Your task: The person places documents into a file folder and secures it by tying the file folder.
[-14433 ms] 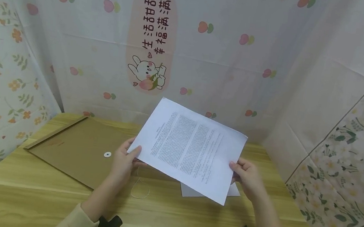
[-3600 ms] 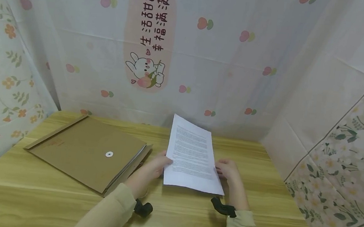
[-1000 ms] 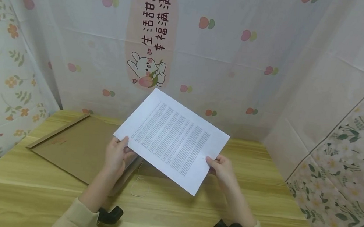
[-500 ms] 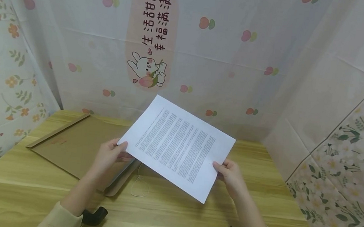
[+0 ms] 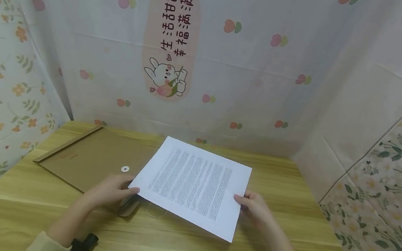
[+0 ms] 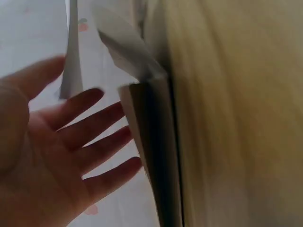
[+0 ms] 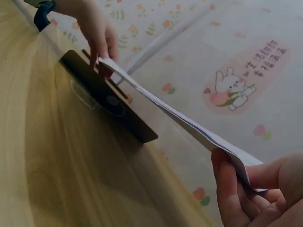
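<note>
In the head view, printed paper (image 5: 195, 184) is held tilted above the table, its text turned sideways. My left hand (image 5: 109, 191) pinches its near left corner with the thumb on top. In the left wrist view, thumb and forefinger meet the paper's edge (image 6: 72, 71), while the other fingers spread beside the envelope's mouth (image 6: 151, 142). My right hand (image 7: 255, 189) pinches the paper's right edge between thumb and fingers; seen edge-on, it looks several sheets thick. Behind the left hand lies a brown paper envelope (image 5: 98, 155) with a white button (image 5: 125, 169), its near right end partly hidden.
A thin white string (image 5: 156, 215) loops on the wooden table (image 5: 173, 247), just below the paper. Patterned cloth (image 5: 247, 73) hangs behind and at both sides. Black wrist cameras (image 5: 84, 244) sit at the sleeve cuffs.
Earlier the paper stood upright between both hands; then it was turned and raised flat. Over the last second it has come down toward the table, the left hand lowering beside the envelope's mouth.
</note>
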Available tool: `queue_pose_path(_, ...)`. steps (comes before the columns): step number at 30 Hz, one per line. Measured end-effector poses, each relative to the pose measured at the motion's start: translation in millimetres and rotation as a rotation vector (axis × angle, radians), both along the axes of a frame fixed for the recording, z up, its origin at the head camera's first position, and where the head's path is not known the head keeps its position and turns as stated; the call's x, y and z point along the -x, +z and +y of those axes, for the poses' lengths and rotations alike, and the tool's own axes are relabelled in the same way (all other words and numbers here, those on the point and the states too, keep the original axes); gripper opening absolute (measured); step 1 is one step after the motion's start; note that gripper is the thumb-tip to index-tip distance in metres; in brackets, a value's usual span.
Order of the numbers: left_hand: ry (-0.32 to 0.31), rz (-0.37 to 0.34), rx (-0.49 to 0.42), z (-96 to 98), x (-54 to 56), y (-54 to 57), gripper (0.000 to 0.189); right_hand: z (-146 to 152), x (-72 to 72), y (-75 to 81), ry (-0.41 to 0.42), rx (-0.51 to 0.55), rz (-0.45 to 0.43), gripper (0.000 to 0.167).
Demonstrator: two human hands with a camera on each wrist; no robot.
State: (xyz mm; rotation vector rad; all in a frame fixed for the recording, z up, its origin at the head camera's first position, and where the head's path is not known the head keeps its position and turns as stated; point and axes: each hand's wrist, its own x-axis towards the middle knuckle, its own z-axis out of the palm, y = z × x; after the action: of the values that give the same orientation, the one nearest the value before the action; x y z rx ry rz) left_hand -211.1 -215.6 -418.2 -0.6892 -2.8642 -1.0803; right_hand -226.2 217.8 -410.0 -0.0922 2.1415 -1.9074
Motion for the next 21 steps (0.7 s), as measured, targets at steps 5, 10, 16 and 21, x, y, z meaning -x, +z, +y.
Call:
queue_pose_path(5, -0.092, 0.0, 0.094, -1.8, -3.6, -4.7, 0.049, 5.4, -5.8, -8.7, 0.051, -0.022, -0.032, 0.038)
queue_pose_path(10, -0.113, 0.035, 0.151, -1.8, -5.0, -7.8, 0.046, 8.6, -10.3, -15.5, 0.045, -0.025, -0.055, 0.038)
queue_pose_path(16, -0.07, 0.006, 0.185, -0.8, -7.3, -9.6, 0.045, 9.1, -12.8, -20.1, 0.044, -0.014, -0.079, 0.033)
queue_pose_path(21, -0.038, -0.002, 0.218, 1.2, -10.8, -7.7, 0.038, 9.7, -14.7, -21.2, 0.039, -0.025, -0.089, 0.033)
